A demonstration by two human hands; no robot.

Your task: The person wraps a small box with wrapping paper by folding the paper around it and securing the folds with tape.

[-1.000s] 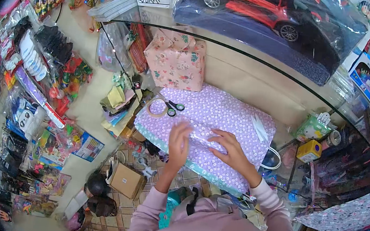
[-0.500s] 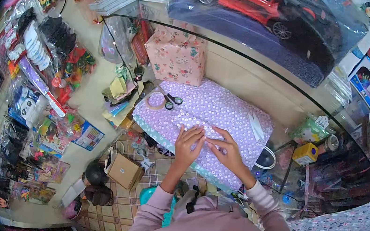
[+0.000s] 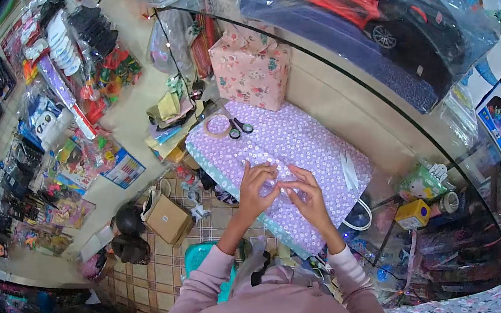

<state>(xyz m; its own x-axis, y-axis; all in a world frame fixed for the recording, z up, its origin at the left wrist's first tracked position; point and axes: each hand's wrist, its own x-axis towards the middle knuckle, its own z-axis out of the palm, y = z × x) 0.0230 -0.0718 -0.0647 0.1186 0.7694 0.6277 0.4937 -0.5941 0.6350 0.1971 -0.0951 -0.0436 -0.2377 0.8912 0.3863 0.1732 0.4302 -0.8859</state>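
Observation:
A lilac paper with white flowers (image 3: 322,150) and a mint edge lies in front of me. Over its middle, a smaller piece in the same pattern (image 3: 263,159) sits under my fingers. My left hand (image 3: 257,189) and my right hand (image 3: 308,200) meet there, fingertips bent together; what they pinch is too small to make out. Black-handled scissors (image 3: 241,129) and a roll of tape (image 3: 217,126) rest at the paper's upper left. White strips (image 3: 349,170) lie on its right part.
A pink floral wrapped box (image 3: 250,68) stands behind the paper. A glass edge (image 3: 363,86) curves across above. To the right is a yellow box (image 3: 413,214). On the tiled floor at the lower left is a cardboard box (image 3: 169,219).
My hands, apart over the paper a second ago, have come together at the fingertips. The view has shifted slightly. The scissors and tape keep their place on the paper.

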